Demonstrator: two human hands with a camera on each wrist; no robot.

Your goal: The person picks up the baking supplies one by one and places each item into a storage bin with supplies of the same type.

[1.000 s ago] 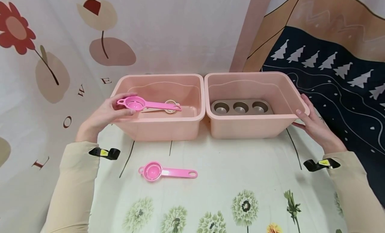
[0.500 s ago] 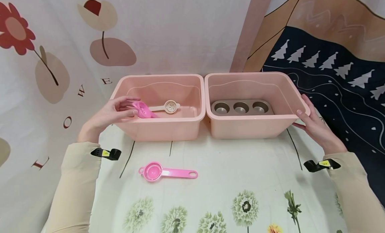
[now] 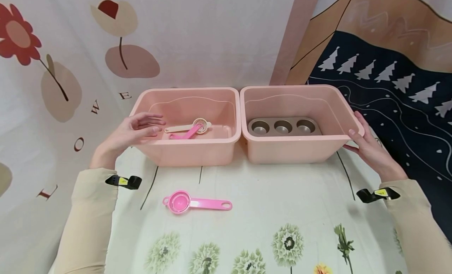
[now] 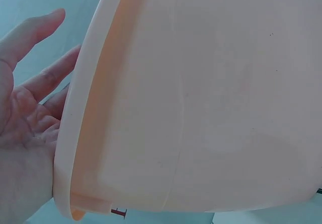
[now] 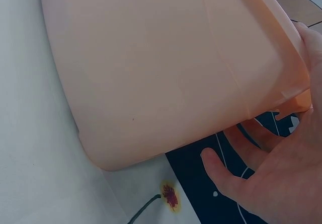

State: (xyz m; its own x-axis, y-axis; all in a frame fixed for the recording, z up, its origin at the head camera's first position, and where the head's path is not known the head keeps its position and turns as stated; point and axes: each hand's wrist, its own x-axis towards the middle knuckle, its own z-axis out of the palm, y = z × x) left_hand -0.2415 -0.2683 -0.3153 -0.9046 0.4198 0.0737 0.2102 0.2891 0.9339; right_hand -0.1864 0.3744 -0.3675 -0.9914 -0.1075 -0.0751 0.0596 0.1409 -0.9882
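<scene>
At the far left, the left hand (image 3: 130,128) reaches over the end rim of the left tub (image 3: 187,154), its fingers extended, spread and holding nothing. Just past the fingertips, a pink utensil (image 3: 189,132) lies inside that tub, slanting against a cream strainer (image 3: 176,128); the front wall may hide part of it. Setting utensils here probably goes best if each is lowered below the rim, laid flat beside its neighbour and released gently, so that handles don't tangle. A pink strainer (image 3: 192,203) lies on the desk (image 3: 268,187) in front of the left tub, its handle pointing right, convenient to pick up. The right tub (image 3: 286,150) holds a muffin tin (image 3: 283,126). At its outer end, the right hand (image 3: 374,152) has its thumb by the rim; I cannot tell whether its fingers grip or merely rest.

A pale floral cloth covers the desk. Behind hangs a white flowered sheet (image 3: 219,38), with tree-printed navy fabric (image 3: 381,93) to the right.
</scene>
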